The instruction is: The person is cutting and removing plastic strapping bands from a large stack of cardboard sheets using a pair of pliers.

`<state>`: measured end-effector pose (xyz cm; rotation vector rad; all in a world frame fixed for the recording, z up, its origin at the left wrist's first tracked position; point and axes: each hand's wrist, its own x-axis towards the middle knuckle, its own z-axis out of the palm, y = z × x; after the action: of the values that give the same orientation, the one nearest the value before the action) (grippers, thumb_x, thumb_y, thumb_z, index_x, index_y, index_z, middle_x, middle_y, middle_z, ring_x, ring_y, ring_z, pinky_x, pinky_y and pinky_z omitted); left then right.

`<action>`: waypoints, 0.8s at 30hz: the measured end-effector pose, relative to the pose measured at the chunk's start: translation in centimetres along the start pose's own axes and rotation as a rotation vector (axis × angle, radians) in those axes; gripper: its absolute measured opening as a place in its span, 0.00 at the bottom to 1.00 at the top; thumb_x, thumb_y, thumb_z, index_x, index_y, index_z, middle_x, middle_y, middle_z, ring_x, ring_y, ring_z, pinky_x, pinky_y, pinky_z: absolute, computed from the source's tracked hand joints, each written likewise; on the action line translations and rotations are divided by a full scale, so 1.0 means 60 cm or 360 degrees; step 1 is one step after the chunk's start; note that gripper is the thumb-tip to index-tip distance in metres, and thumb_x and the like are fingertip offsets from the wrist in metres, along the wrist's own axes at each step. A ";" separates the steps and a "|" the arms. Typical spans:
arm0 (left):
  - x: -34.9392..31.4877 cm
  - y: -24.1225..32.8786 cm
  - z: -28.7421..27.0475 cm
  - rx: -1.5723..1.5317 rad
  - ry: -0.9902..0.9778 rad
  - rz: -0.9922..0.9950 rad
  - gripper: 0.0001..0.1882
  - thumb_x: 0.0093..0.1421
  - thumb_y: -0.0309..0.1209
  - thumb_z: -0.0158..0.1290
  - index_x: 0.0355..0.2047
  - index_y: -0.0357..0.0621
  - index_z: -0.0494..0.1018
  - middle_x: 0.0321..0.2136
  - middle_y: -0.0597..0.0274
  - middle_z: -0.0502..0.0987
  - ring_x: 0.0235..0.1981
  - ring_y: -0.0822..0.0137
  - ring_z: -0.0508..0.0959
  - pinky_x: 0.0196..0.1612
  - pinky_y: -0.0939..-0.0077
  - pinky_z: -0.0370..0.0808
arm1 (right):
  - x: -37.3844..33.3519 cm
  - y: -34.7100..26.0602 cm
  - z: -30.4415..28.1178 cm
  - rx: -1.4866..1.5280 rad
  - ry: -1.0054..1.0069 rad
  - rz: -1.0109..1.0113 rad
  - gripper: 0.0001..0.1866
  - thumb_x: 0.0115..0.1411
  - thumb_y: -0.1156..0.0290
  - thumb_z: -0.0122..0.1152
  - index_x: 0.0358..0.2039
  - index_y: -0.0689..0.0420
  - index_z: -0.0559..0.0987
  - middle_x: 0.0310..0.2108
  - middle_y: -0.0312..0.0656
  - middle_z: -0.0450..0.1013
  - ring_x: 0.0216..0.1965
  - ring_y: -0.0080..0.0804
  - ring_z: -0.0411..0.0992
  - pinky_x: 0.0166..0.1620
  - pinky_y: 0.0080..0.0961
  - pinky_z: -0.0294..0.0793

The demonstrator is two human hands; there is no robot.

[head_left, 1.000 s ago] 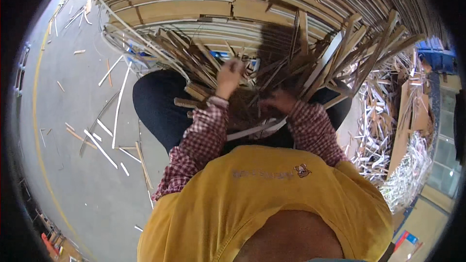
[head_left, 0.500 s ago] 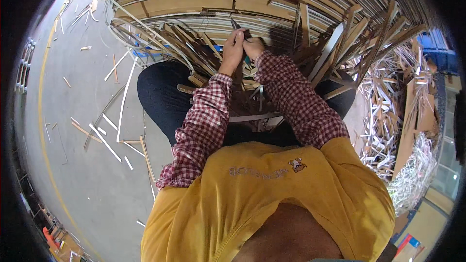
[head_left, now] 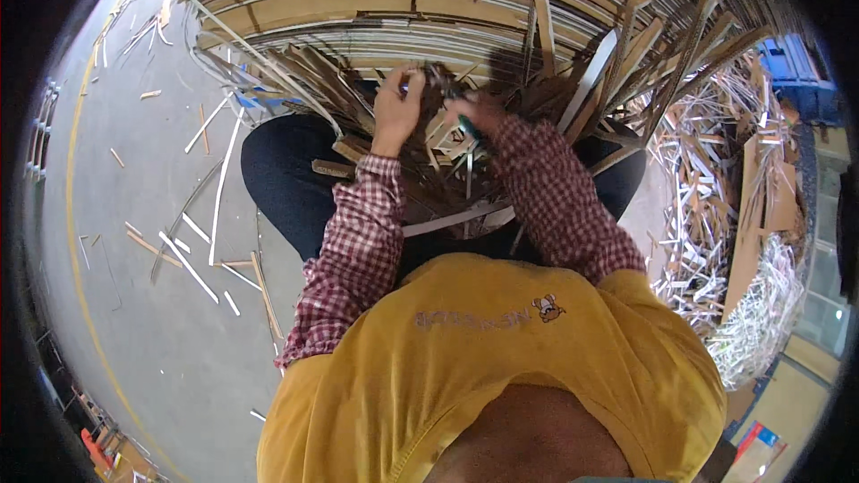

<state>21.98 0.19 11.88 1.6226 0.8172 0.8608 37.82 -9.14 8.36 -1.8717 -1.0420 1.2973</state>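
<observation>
My left hand (head_left: 396, 112) is raised before the stacked cardboard (head_left: 349, 2), fingers bent in toward the thumb. Whatever it may hold is too small to make out. To its right, my right hand (head_left: 481, 114) is smeared by motion and closed round a green-handled tool (head_left: 470, 128). The tool's dark front end is blurred, so its exact kind cannot be told. Between my knees, below both hands, lies a heap of loose cardboard strips (head_left: 358, 145). More long strips (head_left: 626, 67) stick up at the right of the stack.
Cut strips (head_left: 190, 266) lie scattered over the grey floor (head_left: 134, 215) at the left. A large pile of paper and cardboard scraps (head_left: 702, 215) is at the right, near a blue container (head_left: 792, 67). A pale strap (head_left: 259, 54) arcs along the stack's left side.
My hands were close together at the stack with the tool's pointed tip showing. Now they are apart: the left has moved left, the right has moved right and nearer me with the tool.
</observation>
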 end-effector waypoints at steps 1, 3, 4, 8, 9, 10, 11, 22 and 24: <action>0.013 -0.007 0.004 -0.0074 -0.0126 -0.0118 0.18 0.57 0.41 0.45 0.45 0.46 0.66 0.35 0.55 0.73 0.32 0.64 0.73 0.34 0.73 0.69 | 0.022 -0.017 -0.009 0.0026 0.0045 -0.0117 0.20 0.51 0.54 0.51 0.22 0.61 0.76 0.16 0.38 0.68 0.20 0.26 0.65 0.29 0.23 0.66; 0.035 -0.016 0.016 -0.0206 -0.0178 -0.0136 0.19 0.58 0.43 0.45 0.46 0.47 0.65 0.35 0.56 0.72 0.33 0.68 0.72 0.36 0.75 0.68 | 0.055 -0.048 -0.019 -0.0158 0.0133 0.0108 0.21 0.52 0.53 0.51 0.18 0.60 0.73 0.13 0.36 0.63 0.18 0.25 0.62 0.26 0.25 0.62; 0.040 -0.018 0.025 -0.0261 -0.0286 -0.0079 0.20 0.58 0.43 0.45 0.46 0.47 0.64 0.36 0.57 0.72 0.34 0.69 0.71 0.37 0.76 0.68 | 0.067 -0.061 -0.015 -0.0284 0.0200 0.0220 0.23 0.52 0.52 0.50 0.13 0.60 0.70 0.11 0.35 0.59 0.15 0.24 0.58 0.23 0.26 0.58; 0.049 -0.034 0.047 -0.0349 -0.0194 -0.0062 0.20 0.57 0.44 0.45 0.45 0.45 0.66 0.36 0.56 0.72 0.36 0.66 0.71 0.40 0.76 0.66 | 0.070 -0.087 0.014 -0.0178 0.0570 0.0216 0.25 0.53 0.55 0.51 0.09 0.55 0.54 0.09 0.34 0.50 0.13 0.22 0.45 0.19 0.29 0.43; 0.048 -0.041 0.051 -0.0328 -0.0209 -0.0139 0.19 0.58 0.44 0.44 0.42 0.43 0.68 0.36 0.54 0.73 0.37 0.64 0.71 0.39 0.74 0.67 | 0.066 -0.088 0.021 -0.0207 0.0657 0.0144 0.25 0.53 0.57 0.51 0.09 0.59 0.59 0.09 0.37 0.53 0.13 0.24 0.48 0.19 0.29 0.47; 0.050 -0.048 0.053 -0.0270 -0.0268 -0.0242 0.19 0.58 0.44 0.44 0.42 0.43 0.68 0.36 0.54 0.73 0.37 0.64 0.71 0.39 0.74 0.67 | 0.065 -0.091 0.026 -0.0210 0.0526 0.0192 0.25 0.53 0.57 0.51 0.09 0.59 0.59 0.09 0.37 0.53 0.13 0.24 0.48 0.19 0.29 0.47; 0.052 -0.055 0.057 -0.0271 -0.0173 -0.0169 0.19 0.57 0.43 0.44 0.41 0.43 0.69 0.35 0.54 0.73 0.37 0.63 0.72 0.38 0.74 0.67 | 0.064 -0.092 0.030 -0.0036 0.0645 -0.0008 0.24 0.53 0.57 0.51 0.10 0.62 0.61 0.10 0.39 0.55 0.14 0.25 0.50 0.20 0.30 0.49; -0.013 0.028 0.001 0.0222 -0.0916 -0.0136 0.18 0.55 0.41 0.47 0.37 0.38 0.71 0.29 0.48 0.73 0.33 0.57 0.73 0.40 0.69 0.67 | -0.015 -0.032 0.111 0.0022 0.0930 -0.0816 0.18 0.53 0.62 0.49 0.34 0.67 0.72 0.30 0.48 0.70 0.36 0.35 0.70 0.35 0.31 0.68; -0.051 0.029 0.005 0.0683 -0.1294 0.0109 0.16 0.56 0.39 0.47 0.35 0.38 0.72 0.20 0.46 0.71 0.26 0.60 0.74 0.35 0.70 0.69 | -0.070 0.018 0.109 -0.0456 0.0264 0.0112 0.22 0.52 0.59 0.53 0.40 0.66 0.71 0.38 0.50 0.69 0.40 0.36 0.68 0.41 0.27 0.66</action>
<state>20.84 -2.93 13.13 2.1506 0.3677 0.0077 31.07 -12.97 7.28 -2.2055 -1.1292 1.0524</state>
